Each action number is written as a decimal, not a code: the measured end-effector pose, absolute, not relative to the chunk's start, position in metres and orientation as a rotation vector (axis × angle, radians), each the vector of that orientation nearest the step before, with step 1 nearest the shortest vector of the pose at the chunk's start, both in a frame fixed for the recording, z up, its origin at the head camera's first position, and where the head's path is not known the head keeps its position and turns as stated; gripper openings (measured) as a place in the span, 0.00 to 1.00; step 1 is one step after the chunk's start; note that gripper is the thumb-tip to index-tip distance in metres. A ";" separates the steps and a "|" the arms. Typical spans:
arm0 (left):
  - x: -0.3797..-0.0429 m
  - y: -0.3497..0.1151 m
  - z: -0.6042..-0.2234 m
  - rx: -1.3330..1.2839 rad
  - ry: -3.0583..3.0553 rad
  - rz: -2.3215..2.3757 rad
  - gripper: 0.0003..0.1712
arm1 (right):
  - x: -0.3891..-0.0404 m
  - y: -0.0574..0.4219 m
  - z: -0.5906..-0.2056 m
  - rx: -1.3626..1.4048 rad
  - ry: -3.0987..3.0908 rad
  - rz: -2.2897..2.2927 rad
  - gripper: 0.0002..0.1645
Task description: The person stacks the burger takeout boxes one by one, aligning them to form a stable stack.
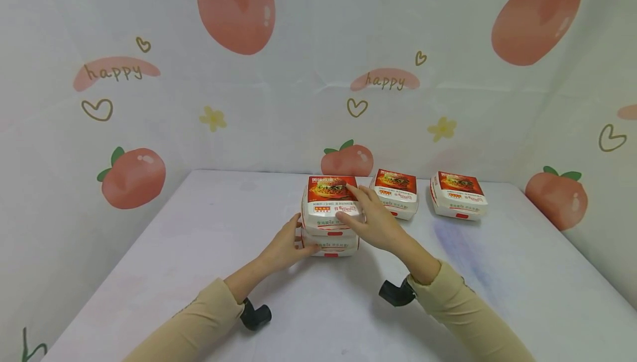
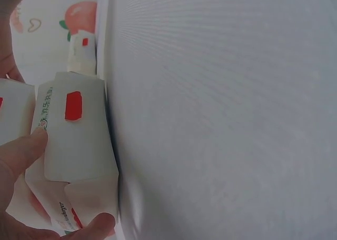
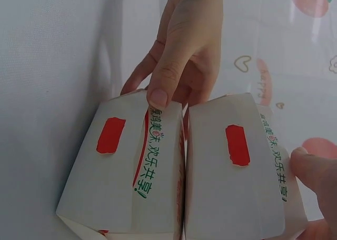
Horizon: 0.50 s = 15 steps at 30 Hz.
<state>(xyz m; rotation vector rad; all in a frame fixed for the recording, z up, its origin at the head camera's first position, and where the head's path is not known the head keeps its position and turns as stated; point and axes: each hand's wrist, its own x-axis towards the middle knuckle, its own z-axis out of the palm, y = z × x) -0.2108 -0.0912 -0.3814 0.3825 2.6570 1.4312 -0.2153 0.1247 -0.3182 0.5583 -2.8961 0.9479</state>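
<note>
Two white burger boxes with red printed lids stand stacked at mid-table. My left hand (image 1: 286,246) grips the lower burger box (image 1: 330,245) at its left side, thumb on the front and fingers along the side, as the left wrist view also shows. On the upper burger box (image 1: 325,218) my right hand (image 1: 375,221) has its thumb and index finger over the lid, with other fingers down by the right side. In the right wrist view the upper box lies close against the lower one, their fronts nearly lined up.
Two more burger boxes stand at the back right: one (image 1: 398,207) just behind my right hand, another (image 1: 458,210) farther right. A printed cloth backdrop (image 1: 288,102) rises behind the white table (image 1: 214,224). Black wrist-worn pieces hang below both sleeves.
</note>
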 end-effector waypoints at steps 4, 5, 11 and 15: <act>-0.211 -0.092 -0.382 0.385 2.670 1.417 0.49 | -0.216 0.125 -0.318 0.548 -2.904 0.956 0.45; -0.211 -0.092 -0.382 0.385 2.680 1.405 0.49 | -0.216 0.125 -0.318 0.544 -2.907 0.959 0.45; -0.209 -0.095 -0.380 0.404 2.742 1.318 0.52 | -0.216 0.125 -0.317 0.528 -2.922 0.968 0.46; -0.209 -0.097 -0.378 0.392 2.751 1.303 0.53 | -0.215 0.126 -0.316 0.524 -2.925 0.976 0.45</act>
